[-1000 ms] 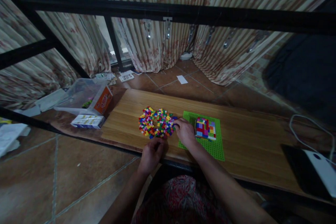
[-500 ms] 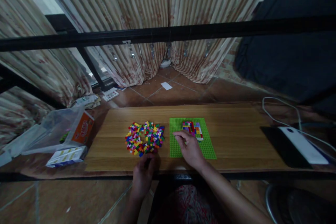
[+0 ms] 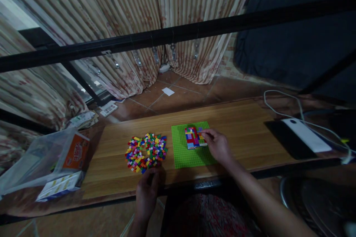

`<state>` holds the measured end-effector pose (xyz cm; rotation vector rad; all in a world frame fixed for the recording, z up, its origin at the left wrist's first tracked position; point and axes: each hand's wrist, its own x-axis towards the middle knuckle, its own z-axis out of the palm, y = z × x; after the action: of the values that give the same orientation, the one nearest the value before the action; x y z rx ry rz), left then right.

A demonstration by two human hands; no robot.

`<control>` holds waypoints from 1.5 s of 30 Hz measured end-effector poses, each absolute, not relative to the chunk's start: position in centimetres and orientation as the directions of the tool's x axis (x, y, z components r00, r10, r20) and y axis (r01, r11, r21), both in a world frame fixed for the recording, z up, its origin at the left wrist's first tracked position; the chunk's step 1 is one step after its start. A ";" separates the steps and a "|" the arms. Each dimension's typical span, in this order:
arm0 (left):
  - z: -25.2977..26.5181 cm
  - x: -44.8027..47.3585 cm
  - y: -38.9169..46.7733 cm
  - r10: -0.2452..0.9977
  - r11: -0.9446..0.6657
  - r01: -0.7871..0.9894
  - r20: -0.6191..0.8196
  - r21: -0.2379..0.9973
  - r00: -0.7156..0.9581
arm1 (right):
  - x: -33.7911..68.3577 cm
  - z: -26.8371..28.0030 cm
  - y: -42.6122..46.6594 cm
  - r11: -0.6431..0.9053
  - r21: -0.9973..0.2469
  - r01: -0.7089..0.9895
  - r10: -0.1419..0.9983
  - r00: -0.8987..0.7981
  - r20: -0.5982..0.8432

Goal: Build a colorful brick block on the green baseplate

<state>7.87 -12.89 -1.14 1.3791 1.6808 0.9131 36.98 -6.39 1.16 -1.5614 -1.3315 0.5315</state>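
A green baseplate [image 3: 182, 158] lies on the wooden board, and a small block of multicoloured toy bricks [image 3: 191, 139] is built up on it. At the right side of that build is my right hand [image 3: 218, 144], its thumb and fingers pinched together; whatever may be between the fingertips is too small to make out. To the left of the plate spreads a pile of loose coloured bricks [image 3: 147, 152]. My left hand [image 3: 148, 185] rests at the near edge of this pile with its fingers curled together, and what they hold, if anything, is hidden.
On the left stand a clear plastic box [image 3: 55, 148] with an orange label and a white-and-blue carton [image 3: 59, 185]. A black and white flat object [image 3: 289, 139] and a white cable [image 3: 299, 100] lie at the right. A dark metal bar [image 3: 178, 35] crosses beyond the wooden board [image 3: 108, 155].
My right hand has moved from the left part of the brick build to its right side, uncovering the build. My left hand stays by the pile. The whole view has tilted and shifted.
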 end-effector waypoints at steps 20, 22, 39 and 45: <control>3.2 21.8 -3.8 0.921 0.025 0.310 -0.142 0.950 0.362 | 36.3 1.4 -2.4 0.149 -0.633 0.759 0.960 0.044 0.278; 3.2 21.8 -3.6 0.912 0.034 0.310 -0.157 0.950 0.380 | 36.3 1.3 -2.6 0.131 -0.689 0.713 0.956 0.094 0.278; 2.9 21.5 -3.0 0.903 -0.088 0.393 -0.093 0.915 0.418 | 36.3 -1.4 -3.4 -0.030 -0.875 0.484 0.893 0.406 0.194; 3.0 21.7 -3.4 0.901 -0.079 0.410 -0.110 0.909 0.419 | 35.5 -1.5 -3.1 -0.074 -0.896 0.439 0.901 0.415 0.129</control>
<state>21.71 -3.35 3.04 1.6790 1.1583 0.6181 35.54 -3.13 -1.47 -1.6892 -1.1817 0.5894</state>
